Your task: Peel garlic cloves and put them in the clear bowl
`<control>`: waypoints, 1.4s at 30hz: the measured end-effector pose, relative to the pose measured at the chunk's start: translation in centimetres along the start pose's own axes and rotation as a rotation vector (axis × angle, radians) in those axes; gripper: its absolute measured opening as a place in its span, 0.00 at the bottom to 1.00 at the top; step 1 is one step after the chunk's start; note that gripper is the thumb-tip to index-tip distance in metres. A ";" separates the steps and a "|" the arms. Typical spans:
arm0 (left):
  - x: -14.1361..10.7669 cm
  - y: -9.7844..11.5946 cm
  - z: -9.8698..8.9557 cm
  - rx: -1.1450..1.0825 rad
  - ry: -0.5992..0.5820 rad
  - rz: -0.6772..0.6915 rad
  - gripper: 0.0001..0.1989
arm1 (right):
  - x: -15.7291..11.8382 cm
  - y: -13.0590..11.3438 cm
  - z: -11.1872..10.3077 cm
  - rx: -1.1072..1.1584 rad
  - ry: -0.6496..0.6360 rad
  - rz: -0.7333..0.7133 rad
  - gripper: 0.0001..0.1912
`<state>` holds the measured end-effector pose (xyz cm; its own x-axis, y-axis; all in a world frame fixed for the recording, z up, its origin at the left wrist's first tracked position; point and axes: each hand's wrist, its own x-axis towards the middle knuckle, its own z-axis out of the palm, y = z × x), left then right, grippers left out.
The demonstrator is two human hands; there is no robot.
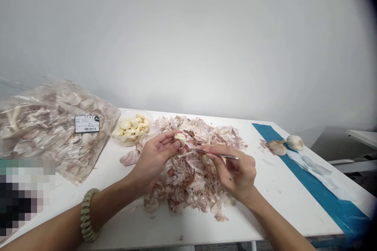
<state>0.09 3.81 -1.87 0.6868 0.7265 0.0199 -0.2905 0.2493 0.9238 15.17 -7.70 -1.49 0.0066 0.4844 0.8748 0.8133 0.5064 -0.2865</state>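
We are noting a part-peeled garlic clove (180,139) held in our left hand (154,161), fingers curled firmly around it above a heap of papery garlic skins (188,176). Our right hand (235,169) is pinching a slim steel pick (217,153), its tip just beside the clove. Peeled cloves (132,127) are sitting in a clear plastic tub (118,140) on the white table (282,192).
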 end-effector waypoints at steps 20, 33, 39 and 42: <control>0.1 0.5 0.1 -0.181 0.097 0.011 0.12 | 0.4 -0.7 0.4 0.146 -0.108 -0.037 0.21; 0.5 0.9 -0.2 -0.192 0.122 0.121 0.06 | 0.2 -0.3 0.4 0.101 -0.135 -0.044 0.20; -0.2 0.9 0.1 -0.028 0.136 0.118 0.16 | 0.1 0.0 0.5 -0.038 -0.042 -0.025 0.16; -0.4 0.7 0.0 0.090 0.115 0.152 0.16 | 0.1 0.0 0.5 -0.058 -0.042 0.014 0.15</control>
<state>-0.41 3.68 -1.19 0.5576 0.8209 0.1229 -0.3205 0.0763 0.9442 14.87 -7.27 -1.66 -0.0055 0.5213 0.8534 0.8456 0.4579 -0.2742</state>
